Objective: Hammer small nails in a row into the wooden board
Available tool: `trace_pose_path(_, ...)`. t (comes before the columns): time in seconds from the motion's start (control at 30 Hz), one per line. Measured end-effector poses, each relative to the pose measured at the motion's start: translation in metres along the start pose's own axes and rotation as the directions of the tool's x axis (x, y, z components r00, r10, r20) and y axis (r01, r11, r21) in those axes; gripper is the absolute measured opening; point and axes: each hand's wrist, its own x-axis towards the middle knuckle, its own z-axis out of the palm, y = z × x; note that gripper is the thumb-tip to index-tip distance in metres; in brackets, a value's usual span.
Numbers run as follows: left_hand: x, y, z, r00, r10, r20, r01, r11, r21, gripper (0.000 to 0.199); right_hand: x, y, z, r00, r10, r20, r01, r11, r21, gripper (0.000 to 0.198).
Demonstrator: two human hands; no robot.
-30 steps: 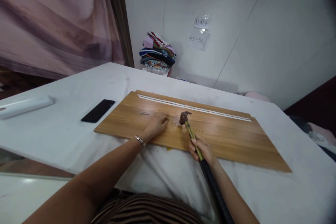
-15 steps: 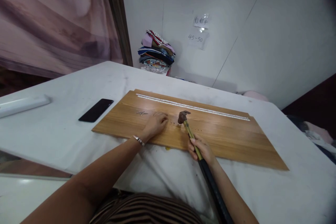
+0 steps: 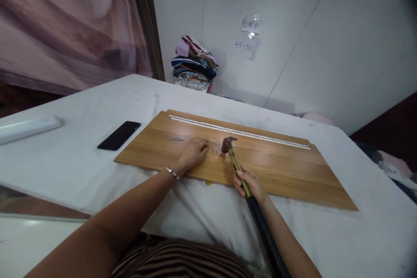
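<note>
My right hand [image 3: 249, 182] grips a claw hammer [image 3: 240, 171] by its yellow-and-black handle, well up towards the head. The rusty hammer head is over the wooden board [image 3: 293, 173], close above a row of small dark nail heads [image 3: 246, 160]. On the board to the left of that row rests my left hand [image 3: 194, 153], its fingers curled together; whether anything is in them is hidden. A small pile of loose nails [image 3: 176, 140] lies just beyond it to the left.
Two white strips [image 3: 237, 132] run along the board's far side. A black phone [image 3: 119, 135] lies left of the board on the white-covered table [image 3: 78, 169]. At far left is a white rounded object [image 3: 29, 128]. Folded clothes [image 3: 194, 63] are stacked by the wall.
The view has shifted very slightly. Both hands and the hammer stay nearly in the same place.
</note>
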Motion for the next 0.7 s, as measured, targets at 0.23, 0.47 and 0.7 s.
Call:
trace_pose_path(0.23,-0.001,0.0014,-0.0017,1.0,-0.005,0.004,0.005,1.0,0.005,0.016,0.0006,0.0048,-0.0025,0.999,-0.03,-0.021,0.03,1.0,0.0,0.03)
trace_pose_path(0.47,-0.001,-0.0014,0.0011,1.0,-0.008,0.001,0.008,1.0,0.002,0.016,0.0002,0.0058,0.0011,1.0,-0.018,-0.018,0.017,1.0,-0.011,0.031)
trace_pose_path(0.7,-0.0008,0.0002,0.0009,1.0,-0.012,0.007,0.011,1.0,0.007,0.016,0.0002,0.0045,0.0013,1.0,-0.003,-0.005,0.002,1.0,-0.003,0.034)
